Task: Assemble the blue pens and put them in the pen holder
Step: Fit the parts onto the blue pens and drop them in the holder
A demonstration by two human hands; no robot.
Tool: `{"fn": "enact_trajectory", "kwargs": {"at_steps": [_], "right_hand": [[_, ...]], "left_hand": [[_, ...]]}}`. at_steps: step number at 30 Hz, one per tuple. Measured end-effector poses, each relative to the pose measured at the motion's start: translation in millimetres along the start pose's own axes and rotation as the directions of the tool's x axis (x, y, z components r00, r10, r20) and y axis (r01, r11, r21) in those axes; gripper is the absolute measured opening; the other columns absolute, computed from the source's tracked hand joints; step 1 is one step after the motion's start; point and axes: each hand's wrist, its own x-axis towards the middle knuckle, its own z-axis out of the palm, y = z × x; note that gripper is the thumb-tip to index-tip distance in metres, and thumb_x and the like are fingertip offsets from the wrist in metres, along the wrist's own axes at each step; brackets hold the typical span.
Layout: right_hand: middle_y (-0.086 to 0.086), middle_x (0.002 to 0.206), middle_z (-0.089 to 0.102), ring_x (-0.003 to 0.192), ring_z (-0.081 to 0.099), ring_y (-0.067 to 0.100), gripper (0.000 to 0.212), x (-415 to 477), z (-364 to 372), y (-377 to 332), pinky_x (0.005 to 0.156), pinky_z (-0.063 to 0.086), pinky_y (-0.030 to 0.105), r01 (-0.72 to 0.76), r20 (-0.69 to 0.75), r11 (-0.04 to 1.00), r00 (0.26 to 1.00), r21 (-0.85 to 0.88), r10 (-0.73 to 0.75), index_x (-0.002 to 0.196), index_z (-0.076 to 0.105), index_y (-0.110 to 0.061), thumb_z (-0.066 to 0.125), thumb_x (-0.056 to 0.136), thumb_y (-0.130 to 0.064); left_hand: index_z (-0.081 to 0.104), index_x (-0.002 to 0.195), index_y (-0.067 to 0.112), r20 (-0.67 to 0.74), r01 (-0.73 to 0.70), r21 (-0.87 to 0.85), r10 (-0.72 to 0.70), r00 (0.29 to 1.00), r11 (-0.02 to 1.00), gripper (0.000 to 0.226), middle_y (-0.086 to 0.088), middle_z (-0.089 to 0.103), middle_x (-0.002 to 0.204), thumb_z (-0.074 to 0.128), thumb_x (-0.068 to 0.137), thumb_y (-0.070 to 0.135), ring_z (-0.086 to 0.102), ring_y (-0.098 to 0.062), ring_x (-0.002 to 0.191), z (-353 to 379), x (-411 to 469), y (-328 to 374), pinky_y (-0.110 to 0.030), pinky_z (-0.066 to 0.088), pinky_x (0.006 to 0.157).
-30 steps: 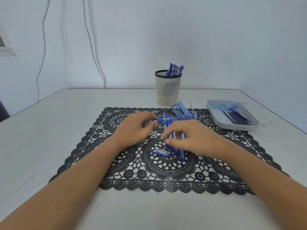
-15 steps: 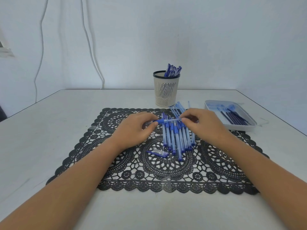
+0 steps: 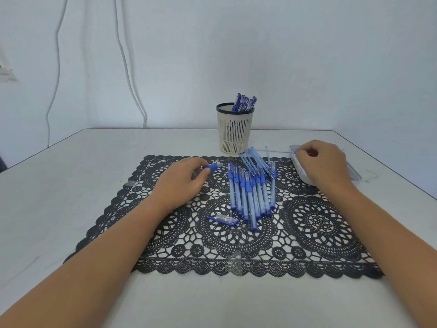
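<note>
Your left hand (image 3: 179, 183) grips a blue pen barrel (image 3: 214, 166) — your right hand (image 3: 324, 164) pinches a thin refill (image 3: 272, 151) over the tray (image 3: 356, 178).

The right hand (image 3: 324, 162) hides most of the tray (image 3: 354, 178) and one end of its refill (image 3: 274, 150), the left hand (image 3: 179, 182) much of its pen (image 3: 214, 166).

A placemat (image 3: 236, 245) is spread on the table (image 3: 71, 185), mid-frame. A row of pens (image 3: 250, 195) is laid at its centre, with a pen cap (image 3: 222, 219) just left of their lower ends. Refills (image 3: 256, 159) are fanned above them, before the pen holder (image 3: 234, 136). A tray (image 3: 356, 179) is set at right.
</note>
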Motion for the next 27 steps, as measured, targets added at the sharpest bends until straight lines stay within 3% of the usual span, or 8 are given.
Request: {"fn": "enact_trajectory", "kwargs": {"at_steps": [4,9,12,15,18,21,24,27], "right_hand": [[0.000,0.087,0.062,0.074,0.056,0.018,0.015,-8,16,7,0.066,0.043,0.030,0.143,0.004,0.981,0.990,-0.127,-0.144,0.101,0.060,-0.012,0.051,0.090,-0.017],[0.001,0.093,0.069,0.086,0.057,0.019,0.017,-9,35,10,0.072,0.044,0.030,0.332,0.176,0.892,0.941,-0.307,-0.290,0.099,0.064,-0.018,0.052,0.093,-0.026],[-0.001,0.105,0.067,0.102,0.055,0.023,0.025,-5,35,14,0.086,0.046,0.039,0.382,0.282,0.873,0.911,-0.303,-0.301,0.107,0.067,-0.022,0.050,0.093,-0.034],[0.001,0.102,0.067,0.099,0.056,0.022,0.026,0,26,16,0.083,0.046,0.036,0.380,0.280,0.902,0.906,-0.204,-0.318,0.105,0.069,-0.023,0.050,0.092,-0.033],[0.005,0.104,0.065,0.097,0.056,0.023,0.024,10,12,21,0.082,0.044,0.035,0.252,0.173,0.948,0.960,-0.194,-0.220,0.104,0.068,-0.019,0.048,0.093,-0.027],[0.009,0.113,0.061,0.106,0.052,0.031,0.026,22,-1,32,0.088,0.039,0.040,0.031,0.072,0.897,0.997,-0.441,0.000,0.107,0.065,-0.018,0.044,0.093,-0.024],[0.012,0.117,0.056,0.114,0.045,0.032,0.024,27,-7,43,0.092,0.032,0.040,-0.132,0.093,0.773,0.967,-0.620,0.239,0.106,0.059,-0.013,0.043,0.091,-0.023],[0.011,0.107,0.059,0.103,0.050,0.031,0.013,30,-4,49,0.089,0.034,0.041,-0.192,0.133,0.798,0.938,-0.571,0.321,0.092,0.053,-0.013,0.046,0.087,-0.023]], "left_hand": [[0.062,0.107,0.017,0.006,-0.018,0.003,0.018,1.000,1.000,0.021,0.021,0.048,0.075,0.051,0.092,0.029,0.046,0.002,0.070,4,-1,2,-0.018,0.033,0.061],[0.061,0.107,0.019,0.045,-0.029,0.024,0.028,0.999,0.999,0.021,0.021,0.048,0.076,0.050,0.093,0.030,0.046,0.003,0.069,5,-1,4,-0.017,0.033,0.060],[0.061,0.107,0.020,0.047,-0.035,0.033,0.034,0.998,0.999,0.021,0.018,0.051,0.080,0.050,0.093,0.031,0.047,0.001,0.070,5,-1,5,-0.018,0.036,0.061],[0.061,0.107,0.020,0.049,-0.035,0.030,0.034,0.998,0.999,0.022,0.016,0.054,0.084,0.049,0.093,0.032,0.050,-0.004,0.074,5,-1,5,-0.023,0.040,0.065],[0.061,0.108,0.018,0.039,-0.035,0.014,0.034,0.999,0.999,0.024,0.013,0.056,0.087,0.049,0.093,0.032,0.055,-0.010,0.079,5,-1,5,-0.027,0.044,0.070],[0.061,0.109,0.018,0.039,-0.038,0.016,0.037,0.999,0.999,0.024,0.012,0.058,0.088,0.050,0.093,0.031,0.056,-0.011,0.080,5,-1,6,-0.027,0.045,0.071],[0.061,0.109,0.018,0.042,-0.039,0.022,0.038,0.998,0.999,0.023,0.012,0.057,0.088,0.050,0.093,0.030,0.055,-0.010,0.079,5,-2,7,-0.025,0.042,0.069],[0.061,0.108,0.019,0.041,-0.037,0.023,0.036,0.998,0.999,0.022,0.013,0.056,0.087,0.050,0.093,0.030,0.053,-0.008,0.078,5,-2,6,-0.023,0.039,0.067]]}}
